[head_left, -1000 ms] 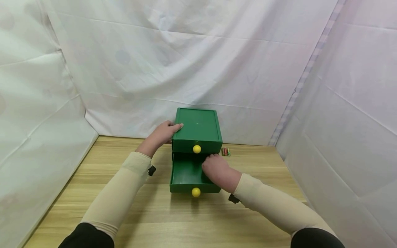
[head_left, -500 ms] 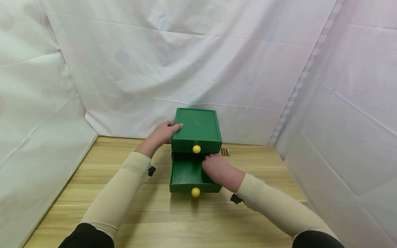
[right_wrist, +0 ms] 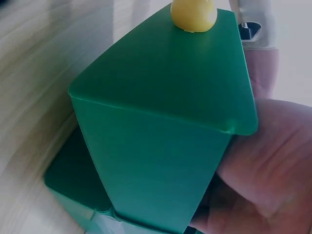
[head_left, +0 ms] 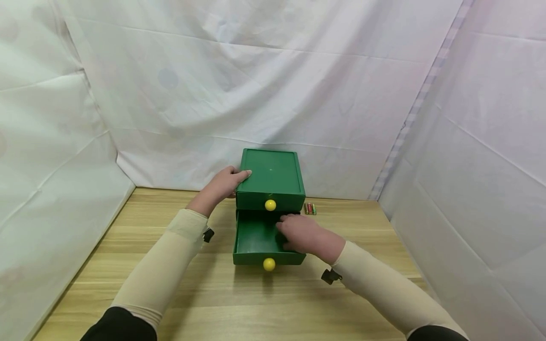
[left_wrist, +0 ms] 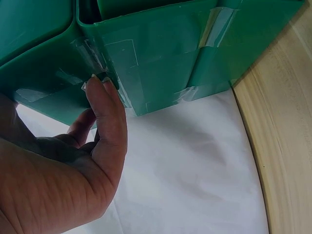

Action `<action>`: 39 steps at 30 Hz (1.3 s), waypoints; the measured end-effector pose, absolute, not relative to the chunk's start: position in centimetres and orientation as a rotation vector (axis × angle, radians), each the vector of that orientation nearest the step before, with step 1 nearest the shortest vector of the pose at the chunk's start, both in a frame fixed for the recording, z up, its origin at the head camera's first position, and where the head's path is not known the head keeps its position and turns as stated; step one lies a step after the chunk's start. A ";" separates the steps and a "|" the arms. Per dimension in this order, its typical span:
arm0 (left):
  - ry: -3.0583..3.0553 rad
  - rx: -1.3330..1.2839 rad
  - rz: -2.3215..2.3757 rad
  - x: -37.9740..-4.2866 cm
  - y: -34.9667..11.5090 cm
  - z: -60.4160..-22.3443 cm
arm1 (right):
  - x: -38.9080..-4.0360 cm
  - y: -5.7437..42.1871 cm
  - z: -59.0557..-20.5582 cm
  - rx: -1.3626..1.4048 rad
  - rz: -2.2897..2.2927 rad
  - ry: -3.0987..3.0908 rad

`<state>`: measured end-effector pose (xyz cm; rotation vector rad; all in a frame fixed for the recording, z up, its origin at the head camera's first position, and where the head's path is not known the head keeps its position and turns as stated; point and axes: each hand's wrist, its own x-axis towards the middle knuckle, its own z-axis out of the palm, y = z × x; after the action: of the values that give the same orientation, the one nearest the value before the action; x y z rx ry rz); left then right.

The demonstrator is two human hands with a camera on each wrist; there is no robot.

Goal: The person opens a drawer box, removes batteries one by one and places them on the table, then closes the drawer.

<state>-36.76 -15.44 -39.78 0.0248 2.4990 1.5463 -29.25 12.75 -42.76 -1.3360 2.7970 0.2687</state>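
A green two-drawer cabinet [head_left: 271, 171] stands at the back of the table, its lower drawer [head_left: 256, 237] pulled out. My left hand [head_left: 222, 184] holds the cabinet's left side, thumb on the top panel. In the left wrist view, that hand's [left_wrist: 97, 161] fingertips touch the side wall, near clear tape [left_wrist: 92, 53]. My right hand [head_left: 303, 234] reaches over the right wall of the lower drawer, thumb apart from the fingers, nothing visible in it. In the right wrist view, the drawer's side [right_wrist: 151, 165] hides the fingertips of this hand [right_wrist: 273, 165].
Several small red and green cylinders, like batteries [head_left: 310, 209], lie right of the cabinet. Yellow knobs [head_left: 270, 205] are on both drawer fronts. White cloth [head_left: 204, 85] hangs behind and along both sides of the wooden table [head_left: 192, 289].
My right hand's fingers have loosened from a curled shape, and its thumb has come apart from them. The right wrist has shifted slightly right. The left hand keeps its hold.
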 end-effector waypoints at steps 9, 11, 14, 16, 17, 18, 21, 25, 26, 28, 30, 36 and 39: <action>2.483 0.011 1.571 -36.8 -15.3 -39.8 | -29.3 13.6 -42.3 -1.298 -0.068 2.798; 2.484 0.013 1.572 -36.8 -15.3 -39.9 | -29.3 13.7 -42.2 -1.286 -0.110 2.800; 2.485 0.014 1.570 -36.9 -15.3 -39.9 | -29.1 14.0 -42.1 -1.281 -0.170 2.804; 2.482 0.013 1.572 -36.9 -15.3 -39.9 | -29.0 14.1 -42.0 -1.278 -0.209 2.806; 2.483 0.012 1.571 -36.9 -15.3 -39.9 | -29.0 14.1 -41.9 -1.275 -0.226 2.807; 2.481 0.012 1.572 -36.9 -15.3 -39.9 | -28.9 14.1 -41.8 -1.273 -0.241 2.809; 2.480 0.016 1.572 -36.9 -15.3 -39.9 | -28.8 14.2 -41.7 -1.267 -0.273 2.814; 2.482 0.022 1.567 -36.9 -15.4 -39.9 | -28.8 14.4 -41.5 -1.256 -0.325 2.824; 2.482 0.024 1.565 -36.9 -15.4 -39.9 | -28.8 14.4 -41.5 -1.254 -0.338 2.828; 2.483 0.026 1.561 -36.9 -15.4 -39.9 | -28.7 14.5 -41.5 -1.253 -0.364 2.837; 2.482 0.027 1.560 -36.9 -15.4 -39.9 | -28.7 14.5 -41.5 -1.260 -0.386 2.847; 2.479 0.027 1.564 -36.8 -15.4 -39.8 | -28.7 14.8 -41.5 -1.286 -0.432 2.870; 2.479 0.022 1.565 -36.9 -15.4 -39.8 | -28.6 15.1 -41.3 -1.285 -0.455 2.865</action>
<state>-36.86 -15.36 -39.77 0.0215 2.4793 1.5652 -28.63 15.08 -41.34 -1.2852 2.8649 -0.4554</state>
